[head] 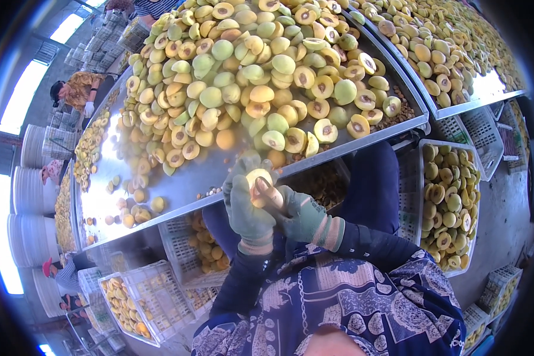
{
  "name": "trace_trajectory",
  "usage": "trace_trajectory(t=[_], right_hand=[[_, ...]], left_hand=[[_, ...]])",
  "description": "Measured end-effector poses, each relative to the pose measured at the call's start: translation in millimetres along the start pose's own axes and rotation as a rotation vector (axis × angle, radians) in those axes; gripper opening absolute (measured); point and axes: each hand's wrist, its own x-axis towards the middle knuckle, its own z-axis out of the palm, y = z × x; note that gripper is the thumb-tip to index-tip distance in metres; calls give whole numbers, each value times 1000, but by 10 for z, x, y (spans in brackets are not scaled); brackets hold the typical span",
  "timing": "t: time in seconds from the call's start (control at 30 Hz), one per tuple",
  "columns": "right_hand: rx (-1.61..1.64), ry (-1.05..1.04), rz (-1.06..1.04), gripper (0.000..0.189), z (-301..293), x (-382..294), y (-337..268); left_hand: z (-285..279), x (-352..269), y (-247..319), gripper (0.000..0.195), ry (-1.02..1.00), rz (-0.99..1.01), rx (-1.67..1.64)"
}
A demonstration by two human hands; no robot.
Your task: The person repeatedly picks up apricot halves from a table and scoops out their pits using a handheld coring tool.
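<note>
In a green-grey work glove, my left hand [249, 204] holds a halved yellow fruit [258, 180], cut face towards my right side. My right hand [298, 213], gloved alike, grips a small hand tool [271, 193] with a looped dark metal end and a light part; its tip is at the middle of the fruit. Both hands are over the near edge of a metal table [182, 182]. Beyond them lies a large heap of halved yellow-green fruit [213, 98], many halves with the brown pit or its hollow showing.
Plastic crates of fruit stand right [471, 213], below the table [178, 249] and lower left [160, 307]. A second metal table [476, 103] bears more fruit at upper right. Other people work at left, one in a patterned orange top [78, 89]. Stacked white tubs [33, 191] stand beyond.
</note>
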Motion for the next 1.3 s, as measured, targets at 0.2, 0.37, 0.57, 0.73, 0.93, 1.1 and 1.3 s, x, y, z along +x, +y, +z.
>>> trace_trajectory(t=[0.2,0.37,0.57,0.73,0.93,1.1,1.3], right_hand=[[121,61,-68,24,83,-9,79],[-46,-32,-21,35,-47,-3,18],[-528,-338,-26,60,-422,47,-331],[-257,-135,-87,49,-179,-48,-62],[-90,29,-166,42,8,-34,-15],[-94,-76,-21,32,-12,0,31],[-10,-236,134,24,-224,34,-159]], left_hand=[[-65,-18,-10,42,-65,1,1],[-148,-29,-57,46,-99,8,3],[-317,53,-9,50,-173,-192,92],[-150,10,-13,48,-93,-118,-9],[-167,-10,-13,48,-163,-6,-57],[-292,7,-60,46,-132,119,395],[-323,38,0,47,-81,-138,29]])
